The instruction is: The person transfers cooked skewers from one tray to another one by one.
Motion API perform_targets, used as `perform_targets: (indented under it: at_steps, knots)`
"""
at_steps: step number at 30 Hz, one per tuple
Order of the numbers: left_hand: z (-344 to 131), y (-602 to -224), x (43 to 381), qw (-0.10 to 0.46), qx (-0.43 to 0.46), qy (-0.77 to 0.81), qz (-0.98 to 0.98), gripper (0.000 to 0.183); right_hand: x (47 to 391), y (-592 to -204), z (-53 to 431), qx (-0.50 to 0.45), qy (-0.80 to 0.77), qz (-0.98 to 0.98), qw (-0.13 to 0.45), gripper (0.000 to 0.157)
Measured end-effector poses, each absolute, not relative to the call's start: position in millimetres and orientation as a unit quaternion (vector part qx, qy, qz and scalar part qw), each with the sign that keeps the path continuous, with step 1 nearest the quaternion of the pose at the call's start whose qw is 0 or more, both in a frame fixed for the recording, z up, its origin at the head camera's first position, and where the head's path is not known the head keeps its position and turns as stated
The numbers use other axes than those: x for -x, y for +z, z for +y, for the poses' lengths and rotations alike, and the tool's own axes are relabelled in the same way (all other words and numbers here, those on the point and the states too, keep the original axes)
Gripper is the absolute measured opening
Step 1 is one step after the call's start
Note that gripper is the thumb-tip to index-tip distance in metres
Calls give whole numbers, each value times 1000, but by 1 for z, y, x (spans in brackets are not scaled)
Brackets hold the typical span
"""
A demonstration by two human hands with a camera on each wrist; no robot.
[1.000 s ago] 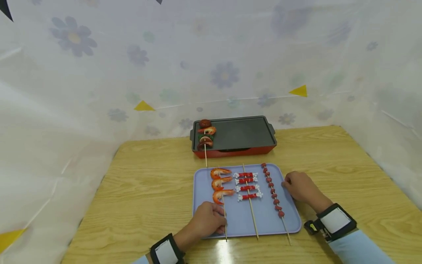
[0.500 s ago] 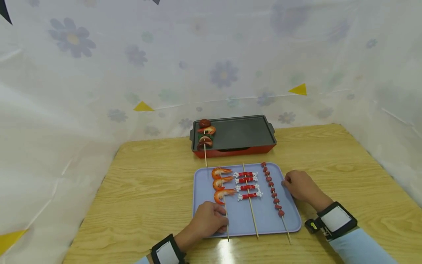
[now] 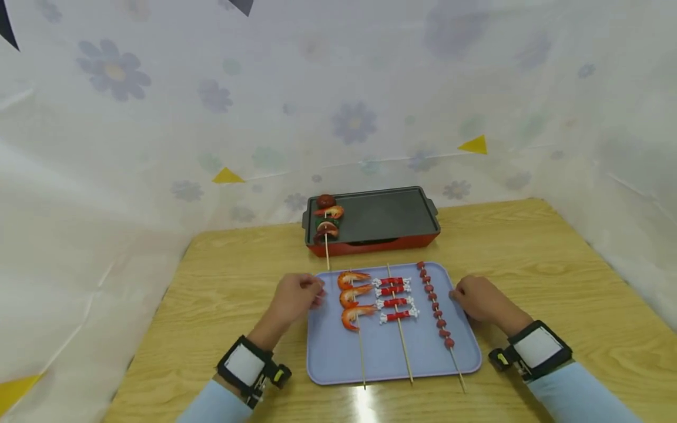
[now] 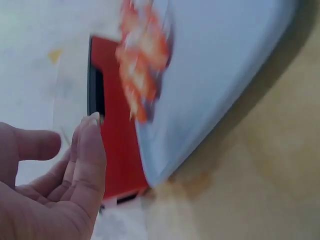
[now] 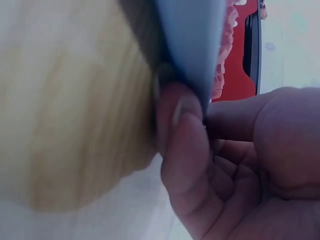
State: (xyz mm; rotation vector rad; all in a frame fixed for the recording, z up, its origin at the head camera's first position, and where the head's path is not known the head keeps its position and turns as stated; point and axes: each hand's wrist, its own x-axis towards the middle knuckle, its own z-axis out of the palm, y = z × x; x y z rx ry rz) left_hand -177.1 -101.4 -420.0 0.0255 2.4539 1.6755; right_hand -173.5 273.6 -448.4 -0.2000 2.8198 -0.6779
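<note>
My left hand point(image 3: 293, 299) is beside the upper left corner of the lilac tray point(image 3: 330, 355). In the left wrist view, its thumb and fingers point(image 4: 90, 155) are apart with nothing between them. My right hand point(image 3: 486, 299) pinches the tray's right rim, thumb above and fingertips point(image 5: 185, 145) below. Three skewers lie side by side on the tray: a shrimp skewer point(image 3: 349, 298) at the left, a skewer of red pieces with white frilled ends point(image 3: 394, 292) in the middle, and a skewer of small reddish meat pieces point(image 3: 435, 306) at the right. Their sticks overhang the front rim.
Behind the tray stands a red and black grill point(image 3: 391, 214). A mixed skewer point(image 3: 327, 223) lies on its left side, the stick jutting toward the tray. Patterned sheeting point(image 3: 354, 123) surrounds the wooden table point(image 3: 227, 329) at the back and sides.
My left hand has let go of the shrimp skewer's stick and moved away and leftward to the tray's upper left corner. The right hand keeps its hold on the rim.
</note>
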Motion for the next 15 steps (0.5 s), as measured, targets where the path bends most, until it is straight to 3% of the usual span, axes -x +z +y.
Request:
perform_targets:
  at_steps: [4, 15]
  knots:
    - [-102, -413, 214, 53, 35, 599, 798, 29, 174, -450, 273, 71, -235, 961, 126, 22]
    - [-84, -406, 248, 111, 49, 626, 770, 31, 172, -449, 271, 50, -243, 959, 139, 25]
